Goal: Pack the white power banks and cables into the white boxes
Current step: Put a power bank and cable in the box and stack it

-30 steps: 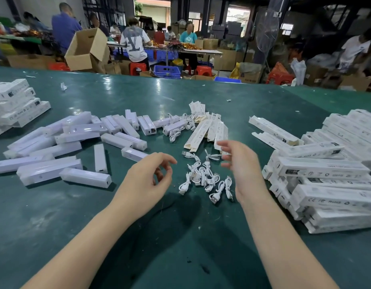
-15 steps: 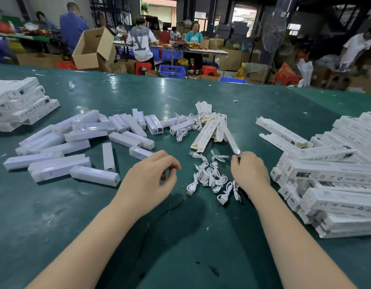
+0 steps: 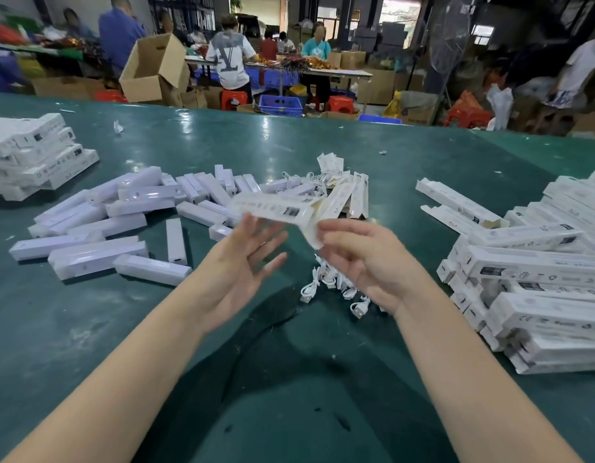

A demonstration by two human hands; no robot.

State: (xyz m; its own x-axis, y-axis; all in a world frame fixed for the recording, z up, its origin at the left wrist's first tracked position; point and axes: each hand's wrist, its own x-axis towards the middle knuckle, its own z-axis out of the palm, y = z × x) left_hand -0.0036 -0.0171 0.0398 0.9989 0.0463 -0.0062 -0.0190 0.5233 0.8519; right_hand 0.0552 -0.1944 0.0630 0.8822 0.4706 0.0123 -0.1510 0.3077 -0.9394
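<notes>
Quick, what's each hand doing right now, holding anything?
Left hand: open, fingers straight, reaching up to the box.
Right hand: pinching one end of the box, holding it above the table.

Two hands show, the left hand (image 3: pixel 242 262) and the right hand (image 3: pixel 362 262), with one flat white box (image 3: pixel 276 208) lifted between them, blurred. Left of the hands lie roughly two dozen white power banks (image 3: pixel 122 222) in a loose scatter on the worktop (image 3: pixel 89 329), and farther left one stack of boxes (image 3: pixel 32 155), about five layers; their exact number cannot be told. Under the right hand sits one heap of cables (image 3: pixel 329 285), perhaps ten, beyond the hands a handful of flat boxes (image 3: pixel 352 195), and right of them one large pile of boxes (image 3: pixel 539 272), well over twenty
</notes>
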